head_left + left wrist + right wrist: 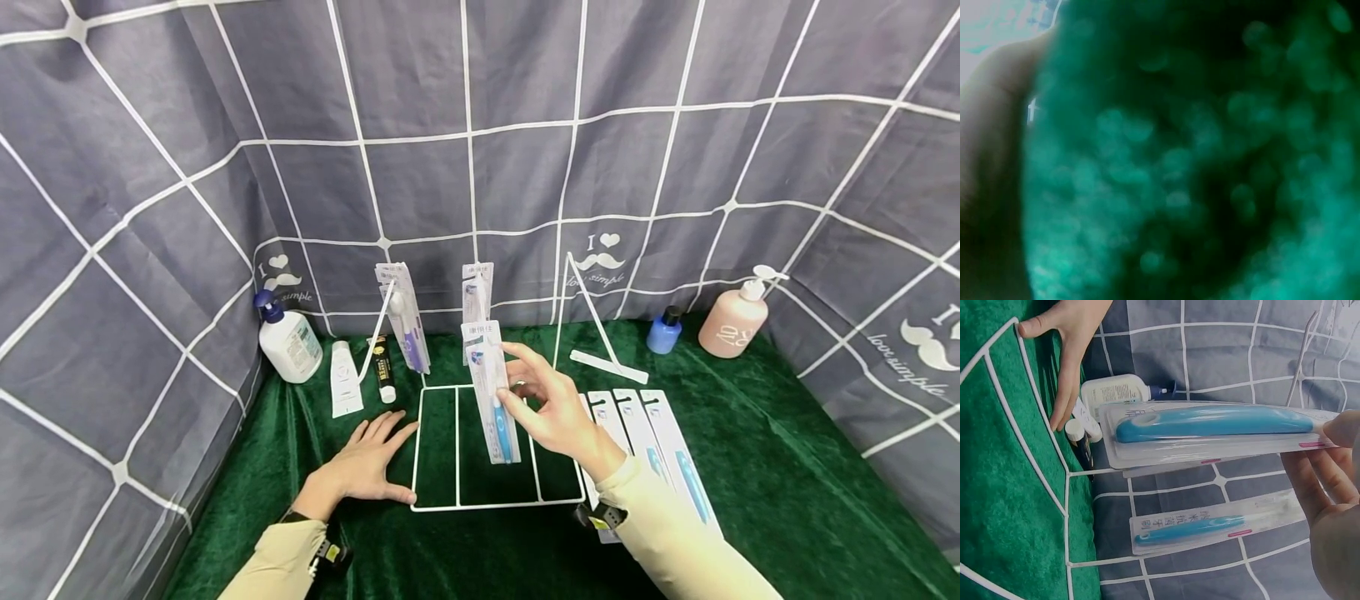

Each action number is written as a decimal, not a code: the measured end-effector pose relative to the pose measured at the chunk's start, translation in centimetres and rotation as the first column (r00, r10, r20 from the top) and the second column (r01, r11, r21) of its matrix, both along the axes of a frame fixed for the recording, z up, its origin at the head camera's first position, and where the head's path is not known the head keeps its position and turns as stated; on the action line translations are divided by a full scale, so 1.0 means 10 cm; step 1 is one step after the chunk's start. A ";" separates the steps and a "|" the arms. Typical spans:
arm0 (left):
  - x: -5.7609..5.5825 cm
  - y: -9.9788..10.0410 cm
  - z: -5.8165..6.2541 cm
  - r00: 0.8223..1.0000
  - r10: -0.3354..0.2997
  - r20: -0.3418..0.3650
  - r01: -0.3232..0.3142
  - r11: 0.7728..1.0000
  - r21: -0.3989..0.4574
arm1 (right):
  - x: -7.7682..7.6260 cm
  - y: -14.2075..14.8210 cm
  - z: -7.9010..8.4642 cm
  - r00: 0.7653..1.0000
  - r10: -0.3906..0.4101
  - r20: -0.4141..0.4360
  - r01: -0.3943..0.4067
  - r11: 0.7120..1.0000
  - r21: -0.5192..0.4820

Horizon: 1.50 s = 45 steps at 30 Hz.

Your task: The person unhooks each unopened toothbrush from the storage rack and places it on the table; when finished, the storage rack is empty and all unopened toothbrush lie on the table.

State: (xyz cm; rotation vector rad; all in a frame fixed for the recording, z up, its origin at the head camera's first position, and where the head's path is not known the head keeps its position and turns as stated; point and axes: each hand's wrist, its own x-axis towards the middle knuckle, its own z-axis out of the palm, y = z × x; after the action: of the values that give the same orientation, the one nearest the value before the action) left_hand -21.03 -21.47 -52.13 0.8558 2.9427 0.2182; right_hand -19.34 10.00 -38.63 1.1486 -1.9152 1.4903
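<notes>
My right hand (553, 408) pinches a packaged toothbrush (502, 433) with a blue handle between thumb and fingers, upright over the white wire rack (458, 450). In the right wrist view its blue handle (1210, 422) shows through the clear plastic. Behind it, another packaged toothbrush (477, 283) hangs at the middle of the rack. Purple-handled toothbrush packs (411, 333) hang at the rack's left arm. Fingers spread, my left hand (363, 467) rests on the green cloth at the rack's left edge. The left wrist view is mostly blurred green cloth.
Several blue-handled toothbrush packs (678, 450) lie at the right, under my right forearm. On the left stand a white pump bottle (292, 346), a white tube (345, 383) and a black tube (383, 367). A blue bottle (663, 333) and a pink pump bottle (733, 321) stand back right.
</notes>
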 end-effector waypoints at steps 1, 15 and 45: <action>0.00 0.00 0.00 1.000 -0.002 -0.001 0.002 1.000 0.001 | 0.04 0.00 0.03 1.000 0.002 -0.004 -0.002 1.000 0.001; -0.01 0.02 0.03 1.000 -0.014 -0.001 0.014 1.000 0.013 | 0.25 0.02 0.06 0.994 0.043 -0.100 -0.045 0.999 -0.014; 0.01 0.01 0.01 1.000 0.004 0.016 -0.004 1.000 0.014 | 0.60 0.09 0.19 0.962 0.214 -0.167 -0.218 0.976 -0.005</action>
State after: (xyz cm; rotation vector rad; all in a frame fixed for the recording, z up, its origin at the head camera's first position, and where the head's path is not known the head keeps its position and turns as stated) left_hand -20.96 -21.38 -52.07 0.8461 2.9322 0.2455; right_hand -13.31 10.88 -36.68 1.4619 -1.7019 1.4698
